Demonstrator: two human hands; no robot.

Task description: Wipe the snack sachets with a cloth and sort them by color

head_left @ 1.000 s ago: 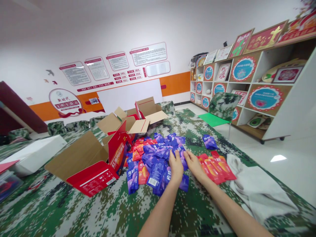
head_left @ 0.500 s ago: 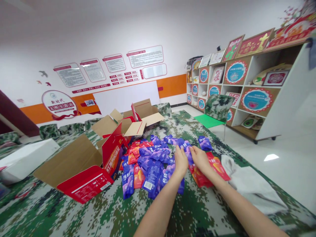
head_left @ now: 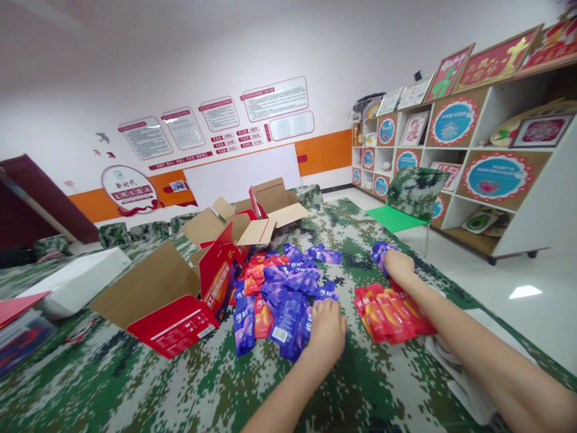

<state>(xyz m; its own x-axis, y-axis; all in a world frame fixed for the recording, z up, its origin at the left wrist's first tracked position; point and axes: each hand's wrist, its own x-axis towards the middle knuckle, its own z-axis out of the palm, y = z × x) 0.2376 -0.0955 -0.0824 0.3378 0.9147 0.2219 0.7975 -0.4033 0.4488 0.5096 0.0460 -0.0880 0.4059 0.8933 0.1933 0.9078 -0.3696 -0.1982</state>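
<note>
My left hand [head_left: 328, 329] is closed at the near right side of a mixed pile, its curled fingertips on a purple pouch [head_left: 327, 292]. Beyond the red pouches, my right hand [head_left: 399, 267] is closed on another purple pouch [head_left: 382, 251], partly covering it. The pile holds several purple pouches [head_left: 286, 316] and some red ones [head_left: 262, 317], lying flat and overlapping. Between my arms a row of red pouches [head_left: 390, 313] lies fanned out, side by side. The undersides of both hands are hidden.
Open red cartons [head_left: 169, 328] with raised flaps stand left of the pile. A grey-white cloth [head_left: 469, 367] lies under my right forearm on the camouflage tablecloth [head_left: 180, 397]. A white foam box [head_left: 85, 282] is farther left; a green-seated chair [head_left: 392, 220] stands beyond the table.
My hands were together above the pile's right side and have separated. The right moved outward to the far purple pouch; the left came nearer, down onto the pile. The view shifted slightly left.
</note>
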